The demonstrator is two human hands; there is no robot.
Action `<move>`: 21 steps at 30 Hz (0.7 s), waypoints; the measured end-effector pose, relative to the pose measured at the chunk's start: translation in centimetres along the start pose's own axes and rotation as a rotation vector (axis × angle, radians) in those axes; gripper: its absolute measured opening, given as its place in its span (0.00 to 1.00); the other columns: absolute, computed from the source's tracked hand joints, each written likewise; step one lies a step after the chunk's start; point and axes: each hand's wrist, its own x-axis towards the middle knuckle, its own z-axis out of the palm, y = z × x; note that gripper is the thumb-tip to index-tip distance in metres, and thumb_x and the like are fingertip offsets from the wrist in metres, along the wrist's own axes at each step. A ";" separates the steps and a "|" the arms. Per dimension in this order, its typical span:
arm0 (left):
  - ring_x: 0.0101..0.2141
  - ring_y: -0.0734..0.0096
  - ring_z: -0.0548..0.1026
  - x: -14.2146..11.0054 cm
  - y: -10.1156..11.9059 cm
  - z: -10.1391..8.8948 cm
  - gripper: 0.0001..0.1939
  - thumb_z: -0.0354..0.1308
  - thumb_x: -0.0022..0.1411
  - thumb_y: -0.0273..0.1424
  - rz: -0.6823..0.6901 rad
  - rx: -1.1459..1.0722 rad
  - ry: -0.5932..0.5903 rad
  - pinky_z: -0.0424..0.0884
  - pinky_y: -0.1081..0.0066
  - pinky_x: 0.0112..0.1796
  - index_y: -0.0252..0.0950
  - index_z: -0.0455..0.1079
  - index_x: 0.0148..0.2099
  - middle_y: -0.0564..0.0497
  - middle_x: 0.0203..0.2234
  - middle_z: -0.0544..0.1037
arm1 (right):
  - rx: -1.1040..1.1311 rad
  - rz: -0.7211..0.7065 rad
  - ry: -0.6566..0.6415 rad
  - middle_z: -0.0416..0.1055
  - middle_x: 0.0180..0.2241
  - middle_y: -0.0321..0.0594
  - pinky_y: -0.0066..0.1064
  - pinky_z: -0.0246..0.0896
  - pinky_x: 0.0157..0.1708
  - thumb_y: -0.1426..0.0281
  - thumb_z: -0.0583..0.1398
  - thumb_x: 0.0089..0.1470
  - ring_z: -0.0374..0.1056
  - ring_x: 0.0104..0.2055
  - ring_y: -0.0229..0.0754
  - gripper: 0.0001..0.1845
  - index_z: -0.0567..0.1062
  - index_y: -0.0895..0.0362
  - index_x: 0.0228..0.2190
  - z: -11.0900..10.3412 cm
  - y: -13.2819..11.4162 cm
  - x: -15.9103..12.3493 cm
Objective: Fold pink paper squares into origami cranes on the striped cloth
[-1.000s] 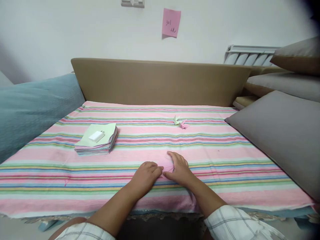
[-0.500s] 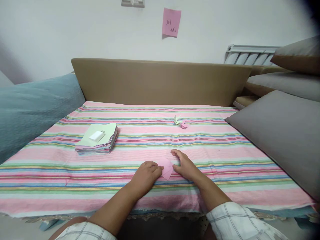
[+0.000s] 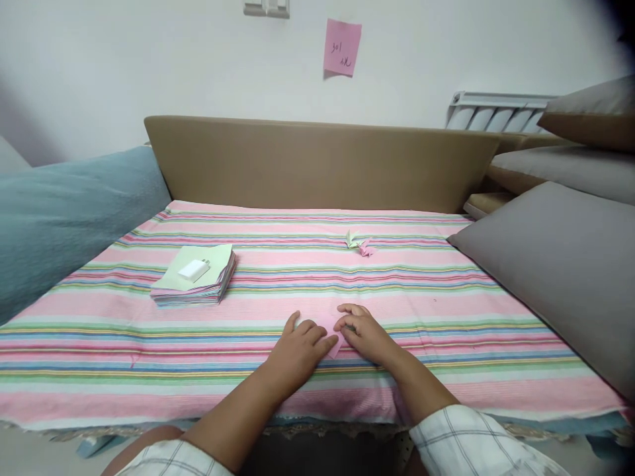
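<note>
A small folded piece of pink paper [image 3: 335, 349] lies on the striped cloth near its front edge, partly covered by my fingers. My left hand [image 3: 302, 347] presses the paper from the left, thumb and fingertips on it and the little finger stretched away. At the paper's right edge, my right hand [image 3: 361, 332] has thumb and index finger bent together on it, the other fingers curved above. Farther back sit two small folded paper cranes, a pale green one [image 3: 352, 240] and a pink one [image 3: 366, 248].
A stack of coloured paper squares [image 3: 218, 291] stands at the left with a white charger plug [image 3: 194, 270] on top. Grey cushions [image 3: 550, 258] are piled at the right. A brown backrest [image 3: 317, 165] borders the striped cloth [image 3: 124, 311] at the back.
My left thumb and fingers have moved right, farther over the paper. My right thumb and index finger have come left onto its edge, so less of the paper shows.
</note>
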 end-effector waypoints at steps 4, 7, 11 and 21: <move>0.42 0.63 0.65 0.5 0.6 0.4 0.16 0.50 0.63 0.30 -0.002 0.065 0.015 0.46 0.44 0.53 0.47 0.62 0.53 0.50 0.39 0.72 | -0.024 0.010 -0.004 0.64 0.49 0.43 0.42 0.53 0.53 0.78 0.55 0.49 0.58 0.53 0.46 0.13 0.77 0.54 0.32 0.2 0.4 0.1; 0.42 0.62 0.65 0.7 0.7 0.7 0.14 0.51 0.62 0.30 0.004 0.079 0.029 0.47 0.42 0.53 0.46 0.65 0.50 0.49 0.38 0.71 | -0.028 0.014 -0.006 0.64 0.49 0.43 0.43 0.53 0.53 0.78 0.56 0.49 0.58 0.53 0.46 0.13 0.77 0.53 0.32 0.2 0.4 0.0; 0.45 0.62 0.64 0.4 0.6 0.7 0.09 0.52 0.62 0.30 -0.001 0.068 0.066 0.46 0.43 0.53 0.44 0.69 0.44 0.50 0.37 0.71 | -0.037 0.001 -0.016 0.64 0.49 0.43 0.43 0.53 0.53 0.78 0.55 0.48 0.58 0.53 0.46 0.14 0.77 0.53 0.32 0.1 0.4 0.0; 0.44 0.66 0.63 -1.9 -0.3 0.2 0.09 0.56 0.60 0.31 -0.023 0.037 0.172 0.49 0.49 0.54 0.48 0.71 0.42 0.52 0.37 0.71 | -0.037 -0.010 -0.023 0.64 0.49 0.43 0.43 0.54 0.52 0.77 0.56 0.49 0.58 0.52 0.47 0.13 0.78 0.52 0.32 0.0 0.4 0.1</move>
